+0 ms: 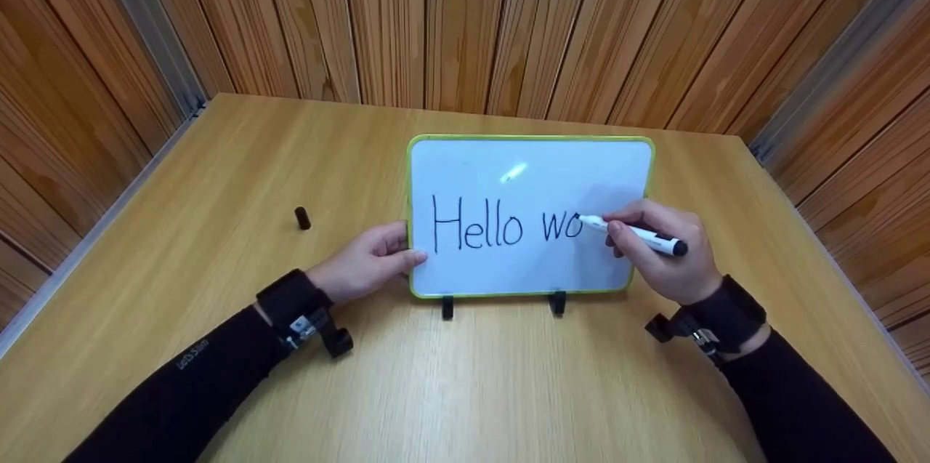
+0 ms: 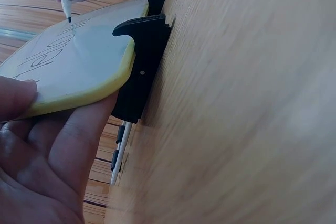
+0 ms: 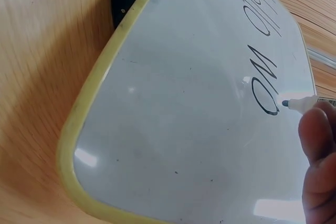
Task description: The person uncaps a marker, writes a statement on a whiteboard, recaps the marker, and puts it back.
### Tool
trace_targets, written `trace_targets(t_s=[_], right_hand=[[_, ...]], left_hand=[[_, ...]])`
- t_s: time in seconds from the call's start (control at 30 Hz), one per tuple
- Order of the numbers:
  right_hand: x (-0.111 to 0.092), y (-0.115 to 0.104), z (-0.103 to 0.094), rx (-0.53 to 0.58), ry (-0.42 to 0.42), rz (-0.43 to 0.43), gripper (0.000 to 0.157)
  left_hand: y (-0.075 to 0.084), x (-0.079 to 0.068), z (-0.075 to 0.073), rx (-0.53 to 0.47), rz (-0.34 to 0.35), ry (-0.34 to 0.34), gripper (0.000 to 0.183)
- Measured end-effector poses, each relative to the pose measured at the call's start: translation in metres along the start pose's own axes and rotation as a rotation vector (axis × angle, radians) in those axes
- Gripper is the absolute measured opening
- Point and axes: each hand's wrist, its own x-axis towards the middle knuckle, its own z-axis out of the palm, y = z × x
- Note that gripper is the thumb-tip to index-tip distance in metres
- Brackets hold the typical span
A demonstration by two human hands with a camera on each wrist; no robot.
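Observation:
A small whiteboard [image 1: 523, 267] with a yellow-green rim leans on a stand whose two black hooks [image 1: 447, 307] hold its lower edge. "Hello wo" is written across it in dark ink. My left hand [image 1: 370, 263] grips the board's left edge, thumb on the front and fingers behind, as the left wrist view also shows. In my right hand [image 1: 672, 252] a white whiteboard marker [image 1: 647, 236] is pinched between thumb and fingers. Its dark tip is at the top right of the "o"; whether it touches the surface I cannot tell.
A black marker cap [image 1: 302, 218] lies on the wooden table [image 1: 349, 390], left of the board. Wood-panelled walls [image 1: 465, 27] enclose the table at the back and sides. In the left wrist view, a thin stand leg [image 2: 118, 156] reaches behind the board.

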Motion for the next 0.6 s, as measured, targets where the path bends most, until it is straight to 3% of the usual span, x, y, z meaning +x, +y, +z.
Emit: trace_targets(t_s=[0.6], right_hand=[[-0.0008, 0.0014, -0.0080, -0.018, 0.047, 0.009, 0.016]], left_hand=[[-0.0009, -0.0003, -0.0004, -0.004, -0.013, -0.002, 0.052]])
